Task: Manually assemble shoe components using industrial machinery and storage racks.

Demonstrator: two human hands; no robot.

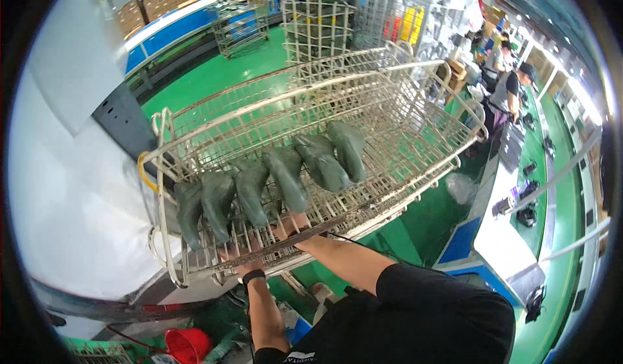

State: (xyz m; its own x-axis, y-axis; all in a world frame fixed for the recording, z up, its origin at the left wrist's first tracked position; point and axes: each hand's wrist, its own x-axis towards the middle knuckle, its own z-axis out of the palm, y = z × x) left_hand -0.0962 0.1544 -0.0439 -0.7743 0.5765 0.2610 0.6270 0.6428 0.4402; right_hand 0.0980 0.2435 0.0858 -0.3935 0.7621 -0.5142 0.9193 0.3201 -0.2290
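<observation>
Several dark grey-green, foot-shaped pieces like shoe lasts or boot uppers (283, 179) lie in a slanting row on the wire shelf of a cream, rusty-edged rack cart (415, 143). Past the cart's near rail, among the wires below the row, is my left hand (239, 252), with a dark band on its wrist. My right hand (290, 226) is farther right, just under the lower end of one of the middle pieces. Wires and the rail partly hide the fingers of both hands. Whether either hand grips anything cannot be made out.
A white wall or covered machine (84, 215) stands close on the left. Behind the cart is a tall wire cage (318, 30) with dark goods. To the right, people work along a conveyor bench (513, 221). A red bucket (188, 346) sits on the floor at lower left.
</observation>
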